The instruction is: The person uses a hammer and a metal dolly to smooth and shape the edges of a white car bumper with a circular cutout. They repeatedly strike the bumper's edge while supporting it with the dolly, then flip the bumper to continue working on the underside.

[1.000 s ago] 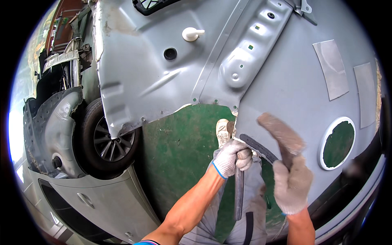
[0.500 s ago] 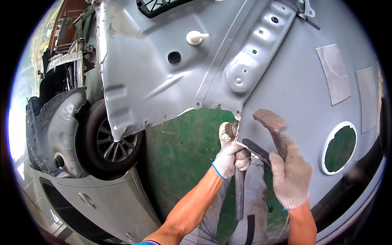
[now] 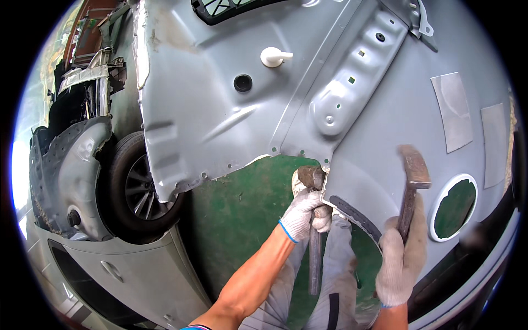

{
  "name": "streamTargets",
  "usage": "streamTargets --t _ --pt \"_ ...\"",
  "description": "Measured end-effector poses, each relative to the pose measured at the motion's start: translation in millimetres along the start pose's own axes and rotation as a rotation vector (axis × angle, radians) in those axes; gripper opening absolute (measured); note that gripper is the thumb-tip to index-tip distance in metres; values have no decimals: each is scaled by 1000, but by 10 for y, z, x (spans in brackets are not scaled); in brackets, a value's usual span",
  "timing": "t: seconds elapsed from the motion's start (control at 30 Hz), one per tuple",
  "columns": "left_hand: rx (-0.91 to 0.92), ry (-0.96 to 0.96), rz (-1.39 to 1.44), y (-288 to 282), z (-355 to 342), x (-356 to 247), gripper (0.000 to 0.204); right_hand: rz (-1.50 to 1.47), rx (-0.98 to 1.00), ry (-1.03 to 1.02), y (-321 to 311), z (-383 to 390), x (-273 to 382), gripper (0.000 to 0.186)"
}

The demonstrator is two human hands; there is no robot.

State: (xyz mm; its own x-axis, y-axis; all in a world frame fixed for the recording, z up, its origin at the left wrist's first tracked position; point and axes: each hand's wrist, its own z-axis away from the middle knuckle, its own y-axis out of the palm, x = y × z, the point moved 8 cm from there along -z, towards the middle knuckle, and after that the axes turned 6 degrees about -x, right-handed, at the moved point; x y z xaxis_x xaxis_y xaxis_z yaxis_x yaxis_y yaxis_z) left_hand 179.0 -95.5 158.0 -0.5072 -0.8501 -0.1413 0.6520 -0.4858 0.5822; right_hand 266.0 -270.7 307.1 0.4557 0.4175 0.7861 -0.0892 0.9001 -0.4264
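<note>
Green floor (image 3: 236, 220), grey car panel (image 3: 231, 104)!
Left hand (image 3: 302, 213) grasps one hammer (image 3: 311, 177) beside the panel's lower edge, right hand (image 3: 400, 256) a second hammer (image 3: 416, 168); each grip clenched.

From my remote seat I'd call this a car body workshop: I see a large, grey sheet-metal car body panel (image 3: 214, 148), a worn, rust-brown metal-headed hammer (image 3: 416, 171), curved silver-grey car bodywork (image 3: 85, 170) around a black-tyred spoked wheel (image 3: 144, 195), and a scuffed green floor (image 3: 225, 225).
</note>
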Motion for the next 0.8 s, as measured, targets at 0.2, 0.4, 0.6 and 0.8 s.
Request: streamTargets --t 0.2,0.4,0.6,0.8 --pt "-34 -17 -97 87 -46 -259 25 -534 85 529 387 339 -131 47" --pt "-1 -112 -118 139 -129 -386 23 -270 19 363 682 608 -378 43" --pt "-55 -205 -149 126 -150 -439 28 -456 24 462 927 661 -364 56" --pt "-44 -250 -138 88 -120 -534 20 -562 -19 427 785 731 -191 62"
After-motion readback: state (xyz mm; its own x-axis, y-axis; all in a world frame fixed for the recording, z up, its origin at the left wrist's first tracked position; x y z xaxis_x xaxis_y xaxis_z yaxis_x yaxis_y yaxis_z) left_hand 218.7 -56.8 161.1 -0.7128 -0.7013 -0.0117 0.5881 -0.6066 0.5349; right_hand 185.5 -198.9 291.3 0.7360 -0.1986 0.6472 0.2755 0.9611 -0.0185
